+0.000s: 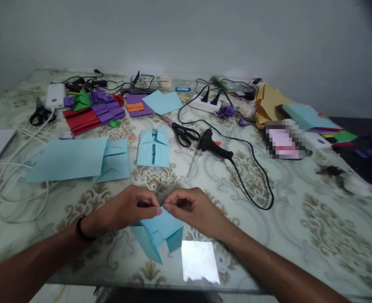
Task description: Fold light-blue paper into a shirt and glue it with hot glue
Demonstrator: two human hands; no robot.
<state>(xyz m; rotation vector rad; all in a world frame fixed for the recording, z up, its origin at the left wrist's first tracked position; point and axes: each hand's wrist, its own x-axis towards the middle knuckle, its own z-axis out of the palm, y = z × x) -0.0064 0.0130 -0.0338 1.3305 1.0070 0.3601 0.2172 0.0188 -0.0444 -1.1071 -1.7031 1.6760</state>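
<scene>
A partly folded light blue paper is held just above the near part of the table, its side flaps hanging down and apart. My left hand pinches its far edge between thumb and fingers. Close beside it, my right hand pinches the same edge, the two thumbs nearly touching. Beyond the hands lies a folded light blue paper piece with a slit down its middle. To the left, a flat light blue sheet partly covers another creased blue piece.
Black scissors and a black glue gun with a looping cord lie ahead. Folded purple papers and red papers sit back left. A white power strip stands behind. White cables coil at left.
</scene>
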